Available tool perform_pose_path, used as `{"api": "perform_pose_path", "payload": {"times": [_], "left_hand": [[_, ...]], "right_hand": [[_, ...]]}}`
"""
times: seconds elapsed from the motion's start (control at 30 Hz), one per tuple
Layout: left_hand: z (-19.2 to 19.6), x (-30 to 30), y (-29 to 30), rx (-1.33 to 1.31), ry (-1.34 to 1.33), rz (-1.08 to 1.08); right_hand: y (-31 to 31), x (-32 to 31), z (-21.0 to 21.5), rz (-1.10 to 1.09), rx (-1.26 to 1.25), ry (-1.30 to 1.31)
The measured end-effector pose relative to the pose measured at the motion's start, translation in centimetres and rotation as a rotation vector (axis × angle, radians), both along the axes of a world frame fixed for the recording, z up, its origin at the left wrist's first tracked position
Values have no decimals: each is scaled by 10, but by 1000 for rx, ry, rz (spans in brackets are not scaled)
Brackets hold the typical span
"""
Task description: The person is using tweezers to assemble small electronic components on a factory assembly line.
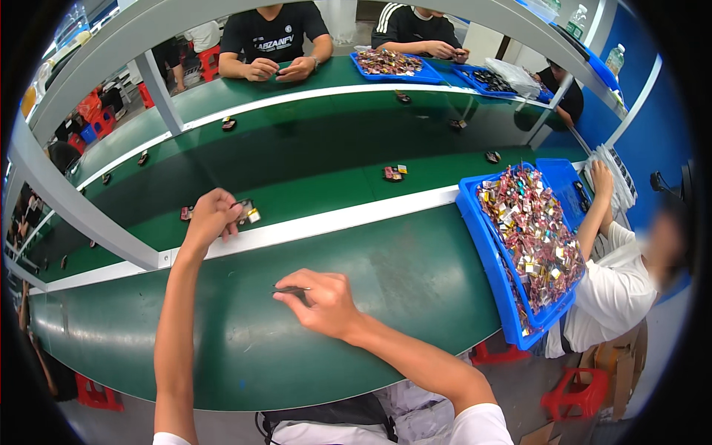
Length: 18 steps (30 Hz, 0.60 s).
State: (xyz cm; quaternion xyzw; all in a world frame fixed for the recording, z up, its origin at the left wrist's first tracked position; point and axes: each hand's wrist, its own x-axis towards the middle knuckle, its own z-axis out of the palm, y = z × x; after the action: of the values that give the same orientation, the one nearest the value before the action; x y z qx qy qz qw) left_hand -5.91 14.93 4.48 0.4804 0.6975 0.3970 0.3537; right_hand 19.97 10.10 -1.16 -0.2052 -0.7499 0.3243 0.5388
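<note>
Left arm's stretched way out, nearly straight, with the left hand (210, 215) reaching past the white rail (334, 219), fingers curled and pinched closed. Right arm comes in bent at the elbow; the right hand (322, 302) sits on the near side of that rail, fingertips pinched together, knuckles up.

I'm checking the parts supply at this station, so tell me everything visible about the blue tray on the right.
The blue tray is a shallow rectangular bin that looks like plastic, lying flat on the green bench at the person's right, its near corner overhanging the bench edge. It is heaped with small shiny parts in reddish, silver and gold tones. A second blue tray sits just behind it. Neither of the person's hands touches it.
</note>
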Motion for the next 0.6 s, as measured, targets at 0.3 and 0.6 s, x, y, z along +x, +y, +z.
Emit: {"api": "perform_pose_path", "payload": {"times": [0.3,0.6], "left_hand": [[-3,38,-116,37,-466,162],[-28,49,-132,74,-533,130]], "right_hand": [[-12,-2,5,142,-300,-106],[-13,-4,10,266,-664,83]]}}
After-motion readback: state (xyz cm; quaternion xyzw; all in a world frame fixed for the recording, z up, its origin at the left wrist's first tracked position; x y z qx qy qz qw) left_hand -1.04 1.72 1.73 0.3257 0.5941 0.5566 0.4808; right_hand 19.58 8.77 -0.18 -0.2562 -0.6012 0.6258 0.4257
